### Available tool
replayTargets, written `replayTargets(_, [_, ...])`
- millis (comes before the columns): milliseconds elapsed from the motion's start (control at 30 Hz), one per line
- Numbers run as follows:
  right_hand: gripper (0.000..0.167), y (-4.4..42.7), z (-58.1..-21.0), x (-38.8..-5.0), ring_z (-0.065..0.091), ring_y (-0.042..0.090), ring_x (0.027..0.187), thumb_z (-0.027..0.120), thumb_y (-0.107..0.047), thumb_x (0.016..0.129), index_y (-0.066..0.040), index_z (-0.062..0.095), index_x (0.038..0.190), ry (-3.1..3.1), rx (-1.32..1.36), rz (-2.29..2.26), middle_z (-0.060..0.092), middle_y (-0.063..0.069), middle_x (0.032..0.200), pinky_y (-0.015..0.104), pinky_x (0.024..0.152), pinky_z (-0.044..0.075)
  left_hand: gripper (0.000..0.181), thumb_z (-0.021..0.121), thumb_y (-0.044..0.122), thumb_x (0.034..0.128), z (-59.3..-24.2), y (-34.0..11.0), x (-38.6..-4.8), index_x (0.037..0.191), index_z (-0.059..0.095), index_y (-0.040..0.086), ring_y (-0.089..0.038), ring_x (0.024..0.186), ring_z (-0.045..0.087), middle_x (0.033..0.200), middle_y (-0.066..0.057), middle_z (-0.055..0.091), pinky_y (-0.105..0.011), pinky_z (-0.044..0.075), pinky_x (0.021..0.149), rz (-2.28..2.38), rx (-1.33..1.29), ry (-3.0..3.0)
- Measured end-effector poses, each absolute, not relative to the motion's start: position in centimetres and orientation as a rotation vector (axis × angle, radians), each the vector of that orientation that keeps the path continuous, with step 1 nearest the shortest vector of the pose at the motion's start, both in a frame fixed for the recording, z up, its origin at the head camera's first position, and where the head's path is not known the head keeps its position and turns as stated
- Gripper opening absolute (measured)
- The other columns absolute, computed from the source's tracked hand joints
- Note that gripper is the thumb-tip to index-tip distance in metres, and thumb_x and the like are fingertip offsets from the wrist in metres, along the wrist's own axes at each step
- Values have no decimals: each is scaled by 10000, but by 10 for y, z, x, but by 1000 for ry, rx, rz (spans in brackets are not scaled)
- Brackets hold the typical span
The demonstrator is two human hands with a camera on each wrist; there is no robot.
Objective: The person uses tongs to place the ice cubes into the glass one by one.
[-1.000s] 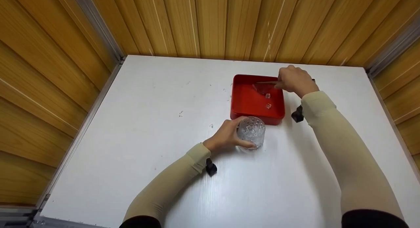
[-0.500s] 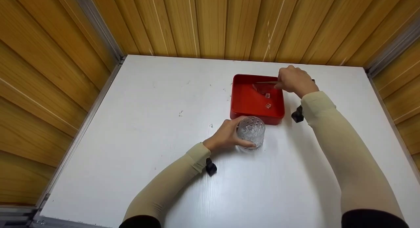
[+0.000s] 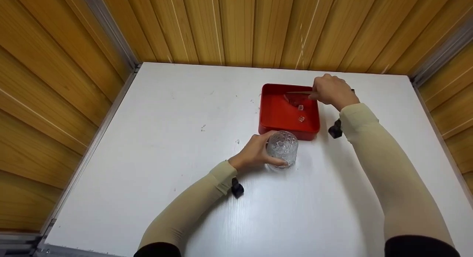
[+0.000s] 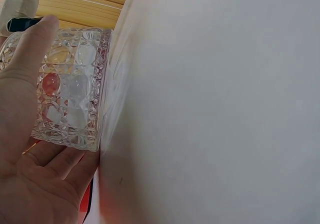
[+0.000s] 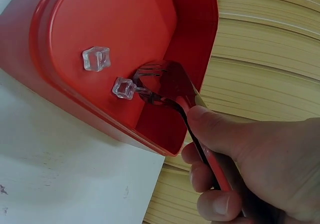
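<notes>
My left hand (image 3: 257,151) grips a clear cut-glass tumbler (image 3: 282,148) standing in front of the red tray; in the left wrist view, thumb and fingers wrap the tumbler's patterned wall (image 4: 75,91). What lies inside it is hard to make out. Over the tray's back right corner, my right hand (image 3: 332,90) holds shiny metal tongs (image 5: 182,111) with a slotted, fork-like end. That end reaches down into the tray beside one clear ice cube (image 5: 124,88), seemingly touching it. Another clear ice cube (image 5: 96,58) lies apart on the tray floor.
The square red tray (image 3: 275,118) has raised walls and sits towards the back right of the white table (image 3: 166,138). Wood-plank walls (image 3: 236,27) enclose the table at the back and sides. Black wrist devices (image 3: 237,188) hang at both cuffs.
</notes>
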State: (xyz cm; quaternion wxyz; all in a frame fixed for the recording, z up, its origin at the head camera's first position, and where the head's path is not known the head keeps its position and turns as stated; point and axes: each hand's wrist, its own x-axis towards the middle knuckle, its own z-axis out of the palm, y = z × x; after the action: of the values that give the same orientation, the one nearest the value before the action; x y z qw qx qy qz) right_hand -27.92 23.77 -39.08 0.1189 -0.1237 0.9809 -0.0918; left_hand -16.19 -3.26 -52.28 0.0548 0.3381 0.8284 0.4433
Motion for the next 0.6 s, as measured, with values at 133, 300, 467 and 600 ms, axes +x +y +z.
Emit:
replayTargets(133, [350, 239, -392, -279, 609, 344, 865, 715, -210, 983, 61, 697, 1202, 2874, -369, -265, 696, 250, 1077, 461, 733, 567, 862, 963, 394, 692, -522, -32, -162, 1416, 577, 130, -100, 1085, 642, 1239, 0, 708, -199, 487, 963, 1343, 1021, 2512])
replayTargets(300, [338, 240, -392, -280, 607, 344, 874, 715, -201, 981, 61, 703, 1193, 2890, -381, -250, 694, 247, 1072, 473, 752, 564, 866, 964, 399, 690, -522, -32, -163, 1415, 577, 126, -99, 1082, 638, 1239, -1, 707, -197, 485, 962, 1340, 1019, 2510])
replayTargets(467, [318, 240, -396, -279, 620, 319, 830, 738, -194, 963, 51, 721, 1165, 2910, -414, -249, 715, 225, 1034, 442, 706, 561, 855, 966, 383, 693, -525, -33, -164, 1414, 579, 134, -81, 1092, 636, 1240, 14, 703, -189, 484, 966, 1370, 1006, 2484])
replayTargets(600, [320, 242, -400, -276, 628, 313, 813, 744, -200, 959, 39, 728, 1171, 2894, -421, -261, 723, 218, 1026, 415, 678, 574, 860, 964, 397, 694, -530, -35, -162, 1419, 579, 141, -70, 1099, 631, 1242, 28, 701, -191, 484, 969, 1379, 982, 2468])
